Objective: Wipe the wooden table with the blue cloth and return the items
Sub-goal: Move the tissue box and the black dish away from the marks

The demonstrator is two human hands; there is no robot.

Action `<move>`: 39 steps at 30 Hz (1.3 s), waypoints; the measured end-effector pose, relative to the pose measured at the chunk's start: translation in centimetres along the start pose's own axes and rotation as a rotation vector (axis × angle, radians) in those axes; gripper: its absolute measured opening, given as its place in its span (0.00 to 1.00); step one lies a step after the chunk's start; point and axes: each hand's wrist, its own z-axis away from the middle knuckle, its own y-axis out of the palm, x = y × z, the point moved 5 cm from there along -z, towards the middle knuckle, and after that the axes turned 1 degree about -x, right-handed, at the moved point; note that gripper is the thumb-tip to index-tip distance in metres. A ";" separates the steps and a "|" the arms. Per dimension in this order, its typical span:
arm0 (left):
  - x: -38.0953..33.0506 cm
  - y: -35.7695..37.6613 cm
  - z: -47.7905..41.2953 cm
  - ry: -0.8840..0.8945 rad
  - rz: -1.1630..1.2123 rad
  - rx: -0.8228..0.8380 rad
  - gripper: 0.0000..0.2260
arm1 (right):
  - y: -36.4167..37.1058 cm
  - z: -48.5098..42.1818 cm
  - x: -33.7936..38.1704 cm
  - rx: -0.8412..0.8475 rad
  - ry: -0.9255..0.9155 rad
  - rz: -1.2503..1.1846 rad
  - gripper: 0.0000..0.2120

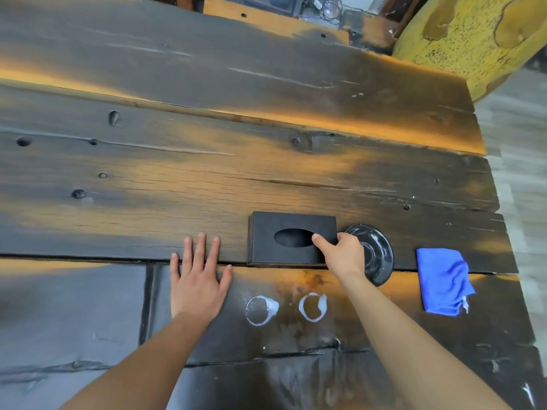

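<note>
A black tissue box (284, 229) with an oval slot stands on the dark wooden table (177, 179). My right hand (343, 255) grips its right end, thumb on the top beside the slot. Just right of the box, partly under my hand, lies a glossy black dish (380, 255). A crumpled blue cloth (442, 281) rests on the table further right, near the table's right edge. My left hand (196, 279) lies flat on the wood with fingers spread, left of the box, holding nothing.
Two whitish ring marks (260, 310) (313, 306) show on the planks between my forearms. A large yellow speckled object (473, 39) stands beyond the table's far right corner. Grey floor (521, 173) runs along the right edge, and cables lie at the far top.
</note>
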 end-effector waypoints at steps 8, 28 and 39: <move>0.1 0.2 -0.2 0.022 -0.024 -0.005 0.32 | 0.7 -3.7 5.5 -0.012 -0.016 -0.044 0.20; -0.7 -0.4 -0.4 -0.050 0.130 -0.069 0.31 | -4.2 -2.7 0.6 -0.173 -0.002 -0.170 0.28; -16.9 2.2 -1.6 0.280 0.177 0.064 0.32 | -6.5 -0.2 -15.5 -0.152 0.333 -0.340 0.10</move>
